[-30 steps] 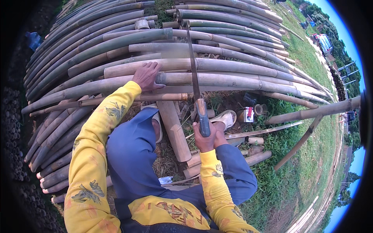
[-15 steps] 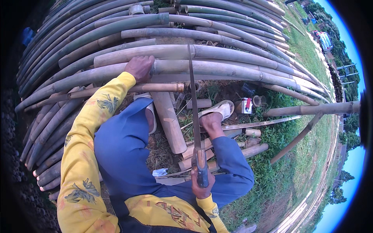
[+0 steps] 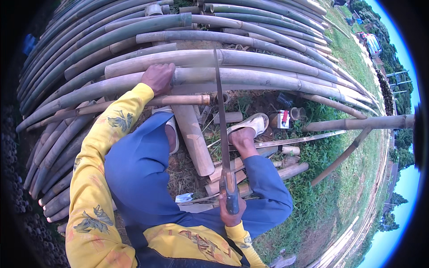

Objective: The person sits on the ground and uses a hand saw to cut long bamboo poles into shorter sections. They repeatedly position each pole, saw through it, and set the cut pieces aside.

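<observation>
My left hand (image 3: 158, 79) is wrapped over a thick pale bamboo pole (image 3: 120, 82), its fingers closed on the far side. My right hand (image 3: 232, 213), low in front of my body, grips the handle of a hand saw (image 3: 224, 129). The long, narrow, brownish blade points away from me. Its far part lies across the held pole, to the right of my left hand, and the tip reaches over the bamboo pole behind it (image 3: 263, 59). Whether the teeth have cut into the wood, I cannot tell.
Many more bamboo poles (image 3: 152, 24) are stacked beyond and to the left. Cut bamboo pieces (image 3: 193, 143) lie between my sandalled feet. A small white and red box (image 3: 283, 119) sits right of my foot. A propped pole (image 3: 357, 124) stands out at the right, over grass.
The view has shifted very slightly. Both hands keep their grips, and the saw lies across the pole in nearly the same position.
</observation>
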